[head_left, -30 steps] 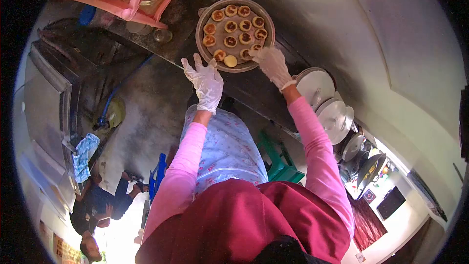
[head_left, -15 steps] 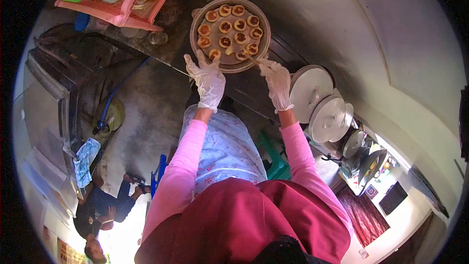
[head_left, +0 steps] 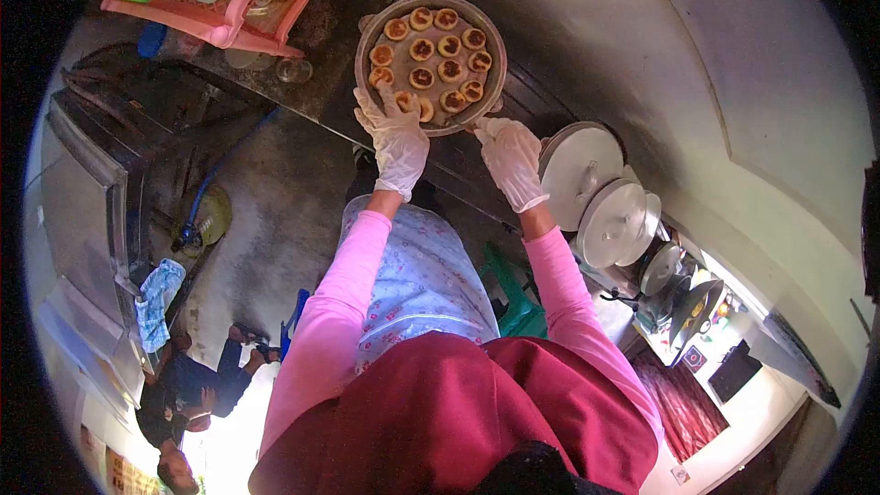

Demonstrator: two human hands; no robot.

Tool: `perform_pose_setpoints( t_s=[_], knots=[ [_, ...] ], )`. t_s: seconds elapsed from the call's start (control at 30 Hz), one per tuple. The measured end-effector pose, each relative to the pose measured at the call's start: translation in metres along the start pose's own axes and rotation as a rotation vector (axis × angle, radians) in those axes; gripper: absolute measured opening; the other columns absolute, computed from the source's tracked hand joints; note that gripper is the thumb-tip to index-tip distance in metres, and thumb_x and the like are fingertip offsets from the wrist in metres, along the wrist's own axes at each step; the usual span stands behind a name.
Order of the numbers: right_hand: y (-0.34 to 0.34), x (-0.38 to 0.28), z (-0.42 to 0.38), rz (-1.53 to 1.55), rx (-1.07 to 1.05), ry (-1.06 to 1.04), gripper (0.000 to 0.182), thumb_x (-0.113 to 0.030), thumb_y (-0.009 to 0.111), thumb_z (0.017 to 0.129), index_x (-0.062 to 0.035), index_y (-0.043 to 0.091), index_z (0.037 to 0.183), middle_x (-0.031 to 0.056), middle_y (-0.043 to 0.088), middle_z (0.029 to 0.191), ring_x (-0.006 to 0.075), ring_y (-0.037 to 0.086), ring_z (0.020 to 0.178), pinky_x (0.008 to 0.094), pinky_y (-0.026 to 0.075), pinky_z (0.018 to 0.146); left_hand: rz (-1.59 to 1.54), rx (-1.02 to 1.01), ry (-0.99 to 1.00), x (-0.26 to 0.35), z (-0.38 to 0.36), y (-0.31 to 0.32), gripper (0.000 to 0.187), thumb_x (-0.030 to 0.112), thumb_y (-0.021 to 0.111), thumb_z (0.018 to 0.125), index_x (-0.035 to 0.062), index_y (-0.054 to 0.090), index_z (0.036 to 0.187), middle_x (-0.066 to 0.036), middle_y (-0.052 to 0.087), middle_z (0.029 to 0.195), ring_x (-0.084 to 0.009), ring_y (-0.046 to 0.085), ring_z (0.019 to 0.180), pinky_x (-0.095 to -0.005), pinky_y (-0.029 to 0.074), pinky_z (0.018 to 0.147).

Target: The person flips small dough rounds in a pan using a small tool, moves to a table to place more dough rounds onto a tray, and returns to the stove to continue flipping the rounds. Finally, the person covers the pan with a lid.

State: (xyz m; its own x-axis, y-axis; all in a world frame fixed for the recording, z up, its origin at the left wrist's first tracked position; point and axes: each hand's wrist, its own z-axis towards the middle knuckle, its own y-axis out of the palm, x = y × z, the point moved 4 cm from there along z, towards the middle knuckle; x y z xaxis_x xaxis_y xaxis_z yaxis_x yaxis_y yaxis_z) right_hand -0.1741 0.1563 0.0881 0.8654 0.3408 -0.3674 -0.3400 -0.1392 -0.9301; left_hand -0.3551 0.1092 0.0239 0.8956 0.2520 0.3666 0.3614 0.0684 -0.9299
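Note:
A round pan (head_left: pixel 500 48) holds several small round cakes (head_left: pixel 421 49) with browned tops. My left hand (head_left: pixel 398 148), in a thin clear glove, lies over the pan's near left rim. Its fingers are stretched out and apart, right beside the cakes at that edge, and partly hide them. My right hand (head_left: pixel 511 158), gloved the same way, is closed at the near right rim. A short bit of a thin brownish tool (head_left: pixel 471 126) shows at its fingertips; the rest of it is hidden.
A pink plastic rack (head_left: pixel 234 27) stands back left, with a glass jar (head_left: pixel 293 70) beside it. Several pot lids (head_left: pixel 580 174) lean along the right wall. A green stool (head_left: pixel 521 312) is near my legs. Lower left, a person (head_left: pixel 188 394) sits.
My left hand has moved forward and right, over the rim onto the near cakes. My right hand has drawn back slightly, taking the thin tool away from the cakes.

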Motion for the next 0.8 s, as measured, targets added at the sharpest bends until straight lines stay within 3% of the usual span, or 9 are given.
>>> perform_pose_setpoints(
  t_s=[0.07,0.17,0.27,0.4,0.5,0.67,0.73,0.8],
  knots=[
    [-0.004,-0.001,-0.004,-0.057,0.018,-0.079,0.016,-0.011,0.067,0.074,-0.0096,0.067,0.090,0.0129,0.065,0.079,0.0358,0.063,0.079,0.0477,0.048,0.066,-0.023,0.012,0.004,-0.001,-0.001,-0.003,0.039,0.015,0.067,0.081,0.0186,0.072,0.120,-0.027,0.023,0.161,-0.0595,0.003,0.146,-0.0725,0.011,0.114],
    [-0.022,-0.014,0.001,-0.155,0.017,-0.017,0.008,-0.017,0.068,0.086,-0.0113,0.071,0.091,0.0120,0.066,0.079,0.0325,0.064,0.079,0.0455,0.048,0.066,-0.102,0.034,0.015,-0.004,-0.008,-0.002,0.039,0.013,0.069,0.079,0.0196,0.073,0.117,-0.025,0.022,0.162,-0.0579,0.003,0.147,-0.0712,0.012,0.115],
    [-0.010,-0.019,0.001,-0.257,-0.126,0.084,0.008,-0.016,0.068,0.085,-0.0122,0.071,0.091,0.0109,0.065,0.077,0.0320,0.063,0.079,0.0448,0.047,0.065,-0.100,-0.006,-0.001,0.001,-0.008,0.001,0.038,0.013,0.069,0.079,0.0208,0.073,0.116,-0.023,0.022,0.163,-0.0567,0.003,0.148,-0.0705,0.012,0.115],
    [-0.010,-0.023,-0.003,-0.175,0.035,0.009,0.006,-0.017,0.068,0.084,-0.0135,0.071,0.088,0.0093,0.063,0.075,0.0309,0.062,0.076,0.0429,0.047,0.065,-0.045,-0.044,-0.028,0.004,-0.007,-0.002,0.038,0.014,0.069,0.080,0.0229,0.073,0.117,-0.024,0.022,0.163,-0.0567,0.002,0.148,-0.0708,0.010,0.115],
    [-0.021,-0.022,-0.006,-0.130,0.017,0.028,0.004,-0.018,0.068,0.083,-0.0139,0.068,0.085,0.0094,0.062,0.074,0.0298,0.062,0.076,0.0431,0.047,0.063,-0.064,0.041,-0.071,-0.005,-0.004,-0.013,0.033,0.013,0.065,0.084,0.0202,0.074,0.114,-0.028,0.023,0.161,-0.0572,-0.001,0.148,-0.0705,0.007,0.116],
    [-0.016,-0.030,-0.007,-0.333,-0.122,0.002,0.003,-0.018,0.066,0.084,-0.0152,0.067,0.086,0.0089,0.060,0.071,0.0296,0.061,0.074,0.0439,0.047,0.062,-0.174,0.210,-0.099,-0.029,-0.005,-0.010,0.029,0.009,0.062,0.085,0.0190,0.075,0.109,-0.029,0.032,0.157,-0.0535,-0.003,0.149,-0.0691,0.004,0.117],
    [-0.017,-0.035,-0.007,-0.322,-0.091,0.029,0.005,-0.015,0.065,0.085,-0.0147,0.066,0.089,0.0091,0.059,0.070,0.0299,0.061,0.074,0.0438,0.047,0.062,-0.169,0.166,-0.085,-0.031,-0.002,-0.013,0.032,0.009,0.063,0.084,0.0222,0.074,0.111,-0.027,0.032,0.158,-0.0549,-0.003,0.149,-0.0705,0.003,0.116],
    [-0.017,-0.045,-0.003,-0.260,-0.054,-0.009,0.014,-0.011,0.063,0.078,-0.0116,0.066,0.092,0.0095,0.059,0.072,0.0303,0.061,0.076,0.0436,0.047,0.064,-0.159,0.122,-0.068,-0.031,-0.007,-0.015,0.032,0.009,0.063,0.084,0.0228,0.074,0.111,-0.027,0.029,0.159,-0.0553,-0.003,0.148,-0.0707,0.004,0.116]
  ],
)
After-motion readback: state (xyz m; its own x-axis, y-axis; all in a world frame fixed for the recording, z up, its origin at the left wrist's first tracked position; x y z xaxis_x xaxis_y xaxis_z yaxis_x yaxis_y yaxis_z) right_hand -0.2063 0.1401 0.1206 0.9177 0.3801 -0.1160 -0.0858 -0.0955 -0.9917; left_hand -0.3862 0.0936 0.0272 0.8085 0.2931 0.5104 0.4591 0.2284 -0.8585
